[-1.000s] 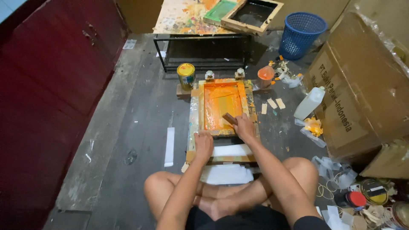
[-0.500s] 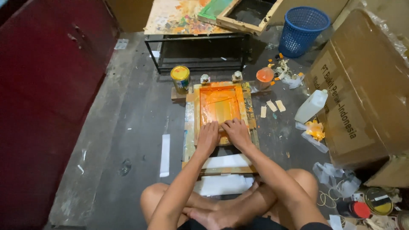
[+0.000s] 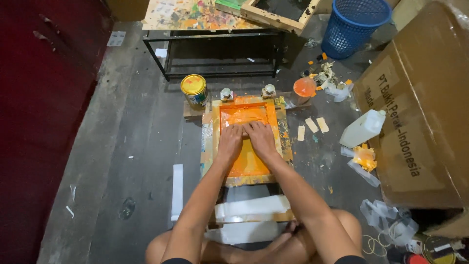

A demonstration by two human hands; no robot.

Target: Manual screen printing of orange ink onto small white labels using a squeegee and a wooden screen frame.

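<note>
Both the left hand (image 3: 229, 139) and right hand (image 3: 261, 137), side by side and clamped on a squeegee hidden beneath them, sit mid-way along the orange-inked screen frame (image 3: 246, 144), whose long axis runs twelve to six o'clock.

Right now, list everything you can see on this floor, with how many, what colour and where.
Printing frame: one, wood, orange ink inside, floor centre.
Paint can: one, yellow lid, left of the frame's far end.
Cup: one, orange, right of the frame's far end.
Basket: one, blue, top right.
Jug: one, white, lying right of frame.
Cardboard box: one, brown, far right.
Table: one, paint-spattered top, black legs, beyond frame.
Left hand: pressed flat on the orange screen.
Right hand: beside it, also pressed flat.
</note>
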